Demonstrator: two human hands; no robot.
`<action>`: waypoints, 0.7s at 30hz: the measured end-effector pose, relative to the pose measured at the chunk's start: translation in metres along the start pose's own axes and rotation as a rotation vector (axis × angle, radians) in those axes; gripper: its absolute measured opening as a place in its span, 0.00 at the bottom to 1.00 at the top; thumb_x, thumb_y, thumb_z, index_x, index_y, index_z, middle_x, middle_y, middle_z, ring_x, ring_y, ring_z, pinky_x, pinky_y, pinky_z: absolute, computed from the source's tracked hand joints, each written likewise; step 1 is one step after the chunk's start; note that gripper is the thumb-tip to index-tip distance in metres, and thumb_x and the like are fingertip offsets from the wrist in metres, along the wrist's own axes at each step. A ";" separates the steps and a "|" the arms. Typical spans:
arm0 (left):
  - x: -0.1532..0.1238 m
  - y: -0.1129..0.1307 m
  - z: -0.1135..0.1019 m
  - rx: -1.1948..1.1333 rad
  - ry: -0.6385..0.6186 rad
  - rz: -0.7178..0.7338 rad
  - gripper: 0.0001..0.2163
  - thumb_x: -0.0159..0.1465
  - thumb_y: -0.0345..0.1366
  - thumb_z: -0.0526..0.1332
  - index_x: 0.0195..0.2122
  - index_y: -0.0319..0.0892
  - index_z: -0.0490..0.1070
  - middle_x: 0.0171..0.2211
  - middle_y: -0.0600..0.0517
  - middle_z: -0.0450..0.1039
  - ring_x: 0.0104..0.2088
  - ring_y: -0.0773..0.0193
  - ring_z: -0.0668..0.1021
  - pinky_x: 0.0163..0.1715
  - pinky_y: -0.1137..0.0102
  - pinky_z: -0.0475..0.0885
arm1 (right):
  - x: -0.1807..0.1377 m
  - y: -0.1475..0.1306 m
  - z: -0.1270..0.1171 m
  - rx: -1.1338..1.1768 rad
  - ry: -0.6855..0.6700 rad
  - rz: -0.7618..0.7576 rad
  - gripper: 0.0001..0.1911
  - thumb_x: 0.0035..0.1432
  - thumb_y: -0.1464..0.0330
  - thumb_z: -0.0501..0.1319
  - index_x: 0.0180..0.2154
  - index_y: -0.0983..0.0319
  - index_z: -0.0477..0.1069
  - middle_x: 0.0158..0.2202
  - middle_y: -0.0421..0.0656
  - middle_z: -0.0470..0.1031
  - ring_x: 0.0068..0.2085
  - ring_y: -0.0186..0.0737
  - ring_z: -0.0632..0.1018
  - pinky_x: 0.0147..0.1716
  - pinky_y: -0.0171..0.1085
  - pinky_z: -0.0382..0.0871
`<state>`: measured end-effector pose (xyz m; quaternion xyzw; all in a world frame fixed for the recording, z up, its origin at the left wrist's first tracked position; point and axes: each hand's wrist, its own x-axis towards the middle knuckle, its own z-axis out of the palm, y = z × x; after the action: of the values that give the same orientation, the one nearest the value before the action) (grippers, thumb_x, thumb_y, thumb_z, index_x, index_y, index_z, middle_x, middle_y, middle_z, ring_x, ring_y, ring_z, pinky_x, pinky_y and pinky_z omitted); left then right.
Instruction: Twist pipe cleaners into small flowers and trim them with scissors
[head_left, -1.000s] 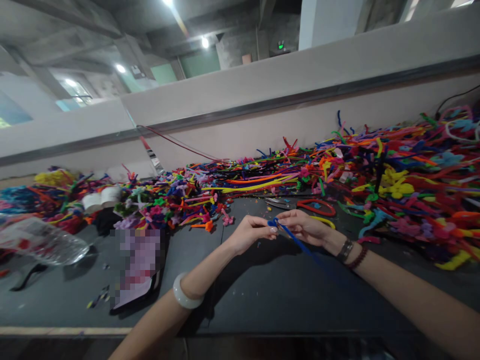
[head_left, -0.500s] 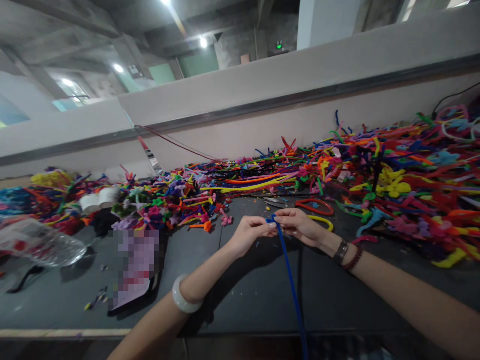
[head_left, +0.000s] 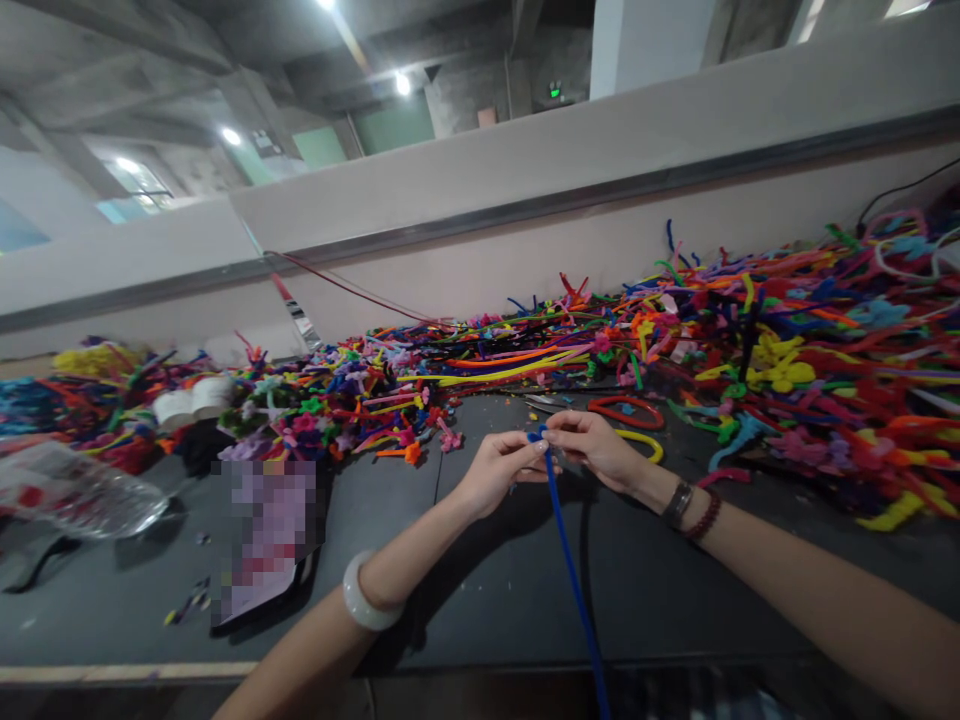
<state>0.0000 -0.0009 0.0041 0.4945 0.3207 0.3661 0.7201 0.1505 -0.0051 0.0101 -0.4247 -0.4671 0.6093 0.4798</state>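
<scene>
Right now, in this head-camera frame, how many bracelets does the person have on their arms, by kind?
Pale bangle on the left forearm: 1
Dark wristband on the right wrist: 1
Dark red beaded bracelet on the right wrist: 1
Total: 3

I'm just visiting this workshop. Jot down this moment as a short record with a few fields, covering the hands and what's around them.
Left hand: pinches a blue pipe cleaner near its top end
Right hand: pinches the same end from the other side
Nearby: red pipe cleaner loop, curved yellow pipe cleaner, what look like scissors
Rest: colourful pipe cleaner heap along a dark work table
</scene>
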 end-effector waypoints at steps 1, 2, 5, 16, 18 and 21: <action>0.000 0.001 0.000 0.010 -0.001 -0.004 0.14 0.46 0.41 0.63 0.27 0.35 0.68 0.21 0.53 0.69 0.21 0.69 0.73 0.25 0.72 0.70 | 0.001 0.000 -0.001 -0.019 -0.001 -0.011 0.13 0.36 0.66 0.66 0.25 0.66 0.67 0.18 0.33 0.64 0.17 0.21 0.59 0.15 0.27 0.47; 0.000 0.001 0.000 0.023 -0.004 -0.007 0.14 0.46 0.41 0.63 0.27 0.35 0.67 0.21 0.54 0.68 0.20 0.71 0.72 0.22 0.74 0.69 | 0.002 0.000 -0.003 -0.037 -0.006 -0.016 0.13 0.36 0.66 0.65 0.25 0.66 0.67 0.18 0.33 0.63 0.17 0.22 0.58 0.15 0.27 0.47; 0.001 0.001 -0.001 0.087 -0.015 0.004 0.14 0.46 0.43 0.63 0.27 0.36 0.67 0.21 0.55 0.66 0.17 0.75 0.68 0.16 0.78 0.63 | 0.005 0.001 -0.008 -0.102 -0.053 -0.001 0.13 0.38 0.65 0.65 0.25 0.66 0.68 0.17 0.33 0.60 0.17 0.21 0.56 0.14 0.27 0.45; 0.001 0.007 -0.010 1.031 -0.016 0.484 0.10 0.58 0.36 0.52 0.28 0.37 0.70 0.24 0.52 0.69 0.25 0.70 0.69 0.26 0.76 0.62 | 0.006 -0.011 -0.019 -0.236 -0.297 0.313 0.18 0.46 0.58 0.58 0.22 0.69 0.66 0.18 0.37 0.62 0.16 0.20 0.58 0.10 0.23 0.45; -0.001 0.006 -0.012 1.205 -0.078 0.556 0.10 0.59 0.33 0.49 0.31 0.38 0.70 0.27 0.50 0.70 0.29 0.68 0.71 0.31 0.75 0.63 | 0.005 -0.013 -0.021 -0.311 -0.314 0.344 0.16 0.45 0.60 0.59 0.22 0.69 0.68 0.19 0.39 0.65 0.17 0.21 0.61 0.11 0.22 0.49; -0.001 0.004 -0.014 1.401 -0.193 0.586 0.12 0.61 0.32 0.46 0.33 0.39 0.69 0.29 0.49 0.69 0.32 0.67 0.72 0.34 0.74 0.64 | 0.004 -0.014 -0.022 -0.377 -0.357 0.378 0.14 0.43 0.63 0.60 0.21 0.70 0.69 0.19 0.40 0.67 0.18 0.22 0.64 0.12 0.22 0.54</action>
<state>-0.0133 0.0059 0.0036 0.9302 0.2694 0.2085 0.1366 0.1740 0.0037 0.0190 -0.4716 -0.5616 0.6552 0.1814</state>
